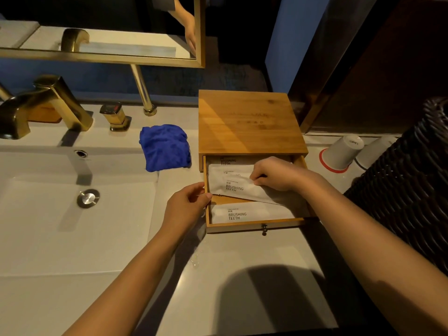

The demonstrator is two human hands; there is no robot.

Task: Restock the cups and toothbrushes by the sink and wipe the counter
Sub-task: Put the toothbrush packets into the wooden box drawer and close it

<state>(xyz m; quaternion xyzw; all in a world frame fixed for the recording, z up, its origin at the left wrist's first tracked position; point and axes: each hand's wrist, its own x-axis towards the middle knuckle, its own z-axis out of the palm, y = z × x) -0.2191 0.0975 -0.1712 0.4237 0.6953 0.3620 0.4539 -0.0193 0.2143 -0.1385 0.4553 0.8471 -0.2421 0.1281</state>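
A wooden box (249, 122) stands on the white counter (242, 275), its drawer (254, 224) pulled out toward me. Inside lie several white toothbrush packets marked "BRUSHING TEETH"; one packet (242, 215) lies flat at the front. My right hand (276, 173) pinches the right end of a tilted packet (232, 186) in the drawer's middle. My left hand (186, 207) touches that packet's left corner at the drawer's left wall. Two white cups (341, 152) stand upside down to the right of the box. A crumpled blue cloth (164, 147) lies left of the box.
The white sink basin (72, 214) with its drain (88, 198) fills the left side, behind it a gold faucet (46, 103) and handle (116, 116). A dark woven basket (412, 180) crowds the right edge. A gold-framed mirror (101, 54) hangs above.
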